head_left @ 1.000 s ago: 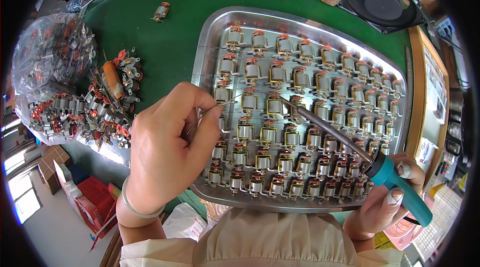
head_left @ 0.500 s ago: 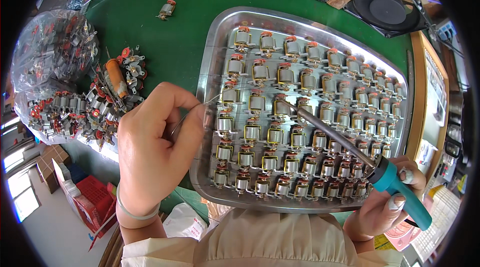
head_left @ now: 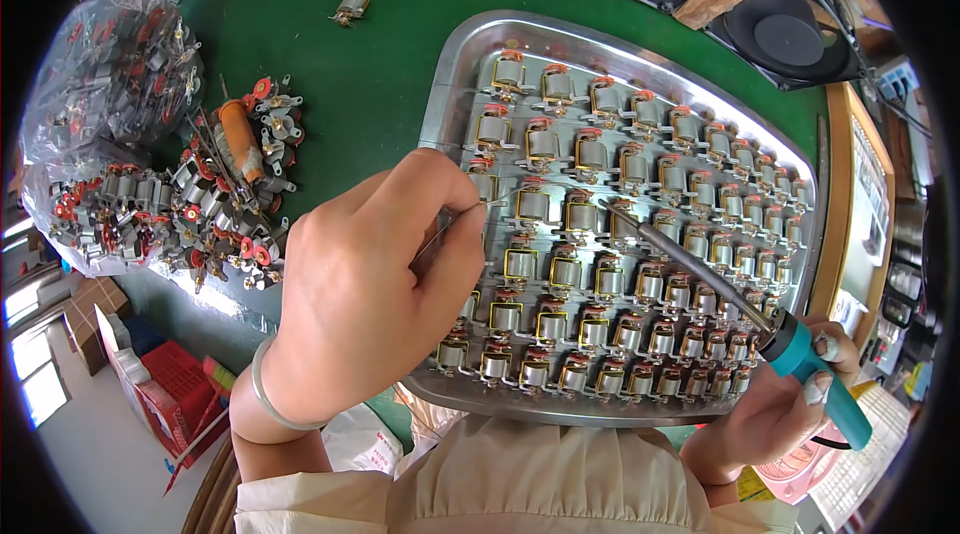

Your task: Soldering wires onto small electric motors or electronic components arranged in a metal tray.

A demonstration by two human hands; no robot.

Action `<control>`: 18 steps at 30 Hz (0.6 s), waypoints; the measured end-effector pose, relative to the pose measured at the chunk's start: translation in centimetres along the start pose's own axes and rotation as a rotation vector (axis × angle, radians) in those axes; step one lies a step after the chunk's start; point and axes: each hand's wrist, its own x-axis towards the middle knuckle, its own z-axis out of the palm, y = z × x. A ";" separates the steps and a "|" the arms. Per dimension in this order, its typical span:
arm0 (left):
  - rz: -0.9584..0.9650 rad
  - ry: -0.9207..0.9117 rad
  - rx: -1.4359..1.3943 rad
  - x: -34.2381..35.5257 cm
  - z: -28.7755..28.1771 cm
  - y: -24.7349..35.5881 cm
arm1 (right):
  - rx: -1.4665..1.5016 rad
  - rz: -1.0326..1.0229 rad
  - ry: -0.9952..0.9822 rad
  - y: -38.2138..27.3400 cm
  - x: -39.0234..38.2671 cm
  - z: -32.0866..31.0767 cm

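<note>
My left hand (head_left: 375,274) pinches a thin silvery solder wire (head_left: 506,196) between thumb and forefinger over the left side of a metal tray (head_left: 436,119). The wire's free end points right, toward the small motors. My right hand (head_left: 765,434) grips the teal handle of a soldering iron (head_left: 708,279), with bandage-like wraps on two fingers. The iron's shaft slants up and left over the tray; its tip is close to a small motor (head_left: 582,217) in a middle row, and I cannot tell whether they touch. Rows of these silver motors with red ends stand in the tray.
On the green table (head_left: 330,104) a loose motor (head_left: 352,6) lies beyond the tray. At left are a heap of motors (head_left: 210,214), an orange roll (head_left: 240,139) and a filled plastic bag (head_left: 110,84). Black speakers (head_left: 785,39) stand at the back right; a red crate (head_left: 185,394) is lower left.
My left hand has moved right with the solder wire, now over the tray's left rim. The iron's tip has shifted slightly right. The whole view has also shifted a little.
</note>
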 end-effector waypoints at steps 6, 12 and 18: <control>0.015 -0.004 0.012 0.1 0.3 0.0 | -0.034 0.002 0.004 0.1 0.1 0.2; 0.002 -0.017 0.007 0.0 0.3 0.1 | -0.061 0.040 -0.020 -0.1 -0.1 0.4; -0.076 -0.058 0.051 -0.1 -1.0 0.2 | -0.010 0.031 0.023 -0.1 -0.1 0.5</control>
